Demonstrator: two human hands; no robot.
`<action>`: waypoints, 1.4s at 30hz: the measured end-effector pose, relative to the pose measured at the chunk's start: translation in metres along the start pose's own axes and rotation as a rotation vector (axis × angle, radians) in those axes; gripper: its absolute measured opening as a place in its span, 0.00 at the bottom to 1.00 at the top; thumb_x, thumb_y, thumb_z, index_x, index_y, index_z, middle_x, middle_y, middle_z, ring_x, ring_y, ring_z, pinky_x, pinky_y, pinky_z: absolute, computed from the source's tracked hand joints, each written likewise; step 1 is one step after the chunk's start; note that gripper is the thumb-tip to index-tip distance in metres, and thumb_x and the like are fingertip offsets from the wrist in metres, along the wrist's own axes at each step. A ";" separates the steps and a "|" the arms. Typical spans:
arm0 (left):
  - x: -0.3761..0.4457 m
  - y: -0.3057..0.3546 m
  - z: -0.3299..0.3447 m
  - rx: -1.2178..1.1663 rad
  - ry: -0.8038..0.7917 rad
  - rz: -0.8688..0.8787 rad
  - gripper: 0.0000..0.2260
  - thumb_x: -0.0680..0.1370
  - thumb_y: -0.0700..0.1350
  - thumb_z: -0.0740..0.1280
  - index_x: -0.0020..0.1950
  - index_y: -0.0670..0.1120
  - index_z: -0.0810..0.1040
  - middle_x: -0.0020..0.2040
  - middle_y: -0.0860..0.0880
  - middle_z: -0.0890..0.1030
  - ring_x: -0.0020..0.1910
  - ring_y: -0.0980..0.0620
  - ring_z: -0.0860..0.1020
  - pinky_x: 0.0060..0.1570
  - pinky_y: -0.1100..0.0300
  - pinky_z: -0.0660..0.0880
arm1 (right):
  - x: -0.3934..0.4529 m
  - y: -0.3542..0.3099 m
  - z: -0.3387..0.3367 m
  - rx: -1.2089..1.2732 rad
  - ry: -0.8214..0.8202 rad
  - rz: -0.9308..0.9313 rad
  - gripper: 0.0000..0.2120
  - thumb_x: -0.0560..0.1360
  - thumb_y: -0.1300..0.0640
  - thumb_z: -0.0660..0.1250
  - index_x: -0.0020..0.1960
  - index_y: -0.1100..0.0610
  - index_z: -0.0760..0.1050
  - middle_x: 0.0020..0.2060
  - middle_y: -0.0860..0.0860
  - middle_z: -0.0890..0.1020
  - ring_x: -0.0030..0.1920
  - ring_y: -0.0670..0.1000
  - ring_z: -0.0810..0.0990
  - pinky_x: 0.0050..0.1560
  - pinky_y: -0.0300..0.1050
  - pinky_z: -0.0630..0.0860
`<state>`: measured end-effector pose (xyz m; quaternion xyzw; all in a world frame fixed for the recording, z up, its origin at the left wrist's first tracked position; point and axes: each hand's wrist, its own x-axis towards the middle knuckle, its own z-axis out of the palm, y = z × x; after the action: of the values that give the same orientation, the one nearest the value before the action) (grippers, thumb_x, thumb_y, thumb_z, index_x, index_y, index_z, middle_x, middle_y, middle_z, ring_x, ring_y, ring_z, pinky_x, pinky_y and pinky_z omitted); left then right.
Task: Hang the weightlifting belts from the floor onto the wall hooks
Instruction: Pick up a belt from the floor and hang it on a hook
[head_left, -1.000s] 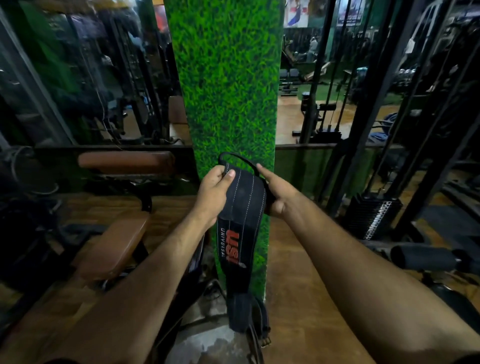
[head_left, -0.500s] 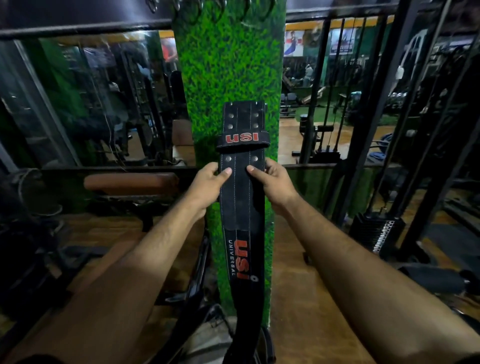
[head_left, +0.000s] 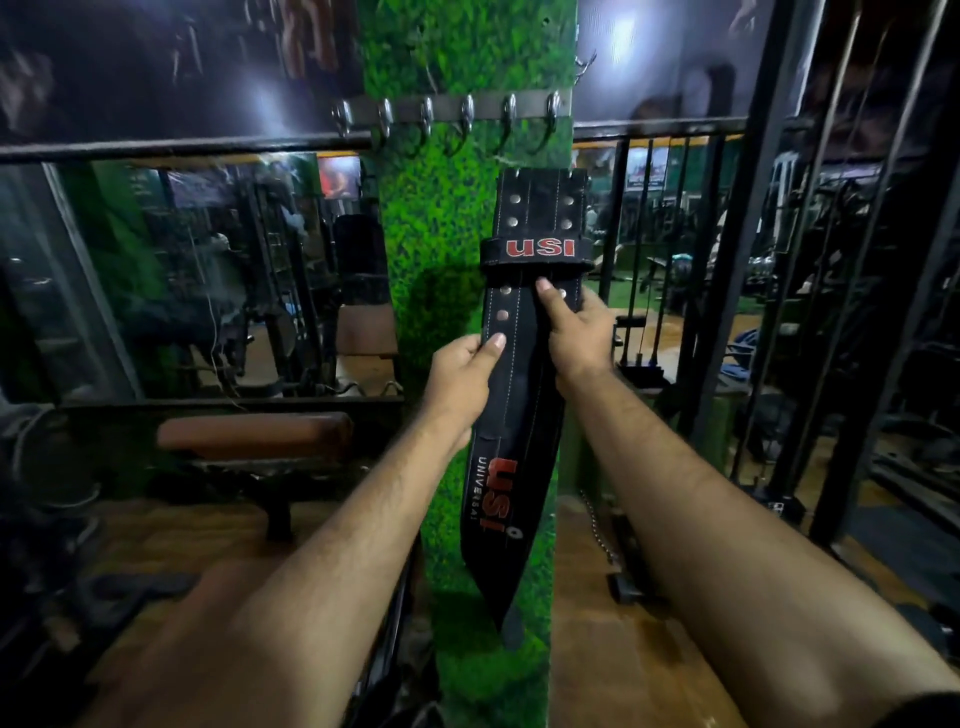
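Both hands are holding one black belt (head_left: 519, 415) upright in front of a green turf-covered pillar (head_left: 441, 234). The left hand (head_left: 462, 379) is gripping the belt's left edge, thumb lying across the front face, fingers wrapping behind. The right hand (head_left: 576, 332) is clamping the right edge slightly higher, with its thumb tip pressing on the face just below the keeper loop (head_left: 537, 253), which is showing red "USI" lettering. Above the loop, the riveted end (head_left: 540, 202) of the belt is standing upright, its top edge sitting below the hook rail (head_left: 452, 111) and apart from it. The rail is running across the pillar and is carrying a row of metal hooks (head_left: 553, 111); all visible hooks are bare. The belt's top is lining up under the rightmost hooks. Below the hands, the belt is hanging freely, tapering to a point near the pillar's lower section, clear of the floor (head_left: 613, 649). A second red "USI" mark is reading vertically along the lower half. A brown padded bench (head_left: 254, 434) is standing left of the pillar. Black rack uprights (head_left: 737, 260) are standing to the right.
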<state>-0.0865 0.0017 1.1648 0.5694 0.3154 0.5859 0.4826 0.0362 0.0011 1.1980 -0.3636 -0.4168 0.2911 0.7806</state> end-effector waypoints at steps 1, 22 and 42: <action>0.000 0.000 0.002 -0.022 -0.003 -0.005 0.08 0.82 0.43 0.65 0.53 0.39 0.81 0.49 0.37 0.85 0.46 0.42 0.82 0.48 0.49 0.79 | 0.007 -0.003 0.000 -0.013 0.007 -0.043 0.04 0.77 0.58 0.73 0.49 0.58 0.80 0.46 0.59 0.86 0.46 0.55 0.84 0.51 0.54 0.83; -0.012 -0.024 -0.058 0.429 -0.360 -0.275 0.06 0.81 0.47 0.67 0.53 0.48 0.81 0.49 0.49 0.87 0.46 0.53 0.83 0.46 0.57 0.71 | 0.020 0.032 0.001 0.072 0.013 0.089 0.12 0.78 0.58 0.72 0.58 0.64 0.80 0.47 0.56 0.86 0.45 0.51 0.85 0.50 0.42 0.83; -0.037 -0.084 -0.060 0.511 -0.173 -0.099 0.14 0.81 0.50 0.66 0.43 0.41 0.79 0.36 0.46 0.80 0.35 0.49 0.76 0.39 0.51 0.72 | 0.043 0.023 0.010 0.020 0.177 -0.042 0.10 0.77 0.58 0.73 0.54 0.64 0.82 0.46 0.56 0.86 0.45 0.49 0.83 0.51 0.45 0.82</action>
<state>-0.1315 0.0068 1.0652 0.7045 0.4379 0.4125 0.3765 0.0452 0.0499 1.2019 -0.3714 -0.3508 0.2457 0.8238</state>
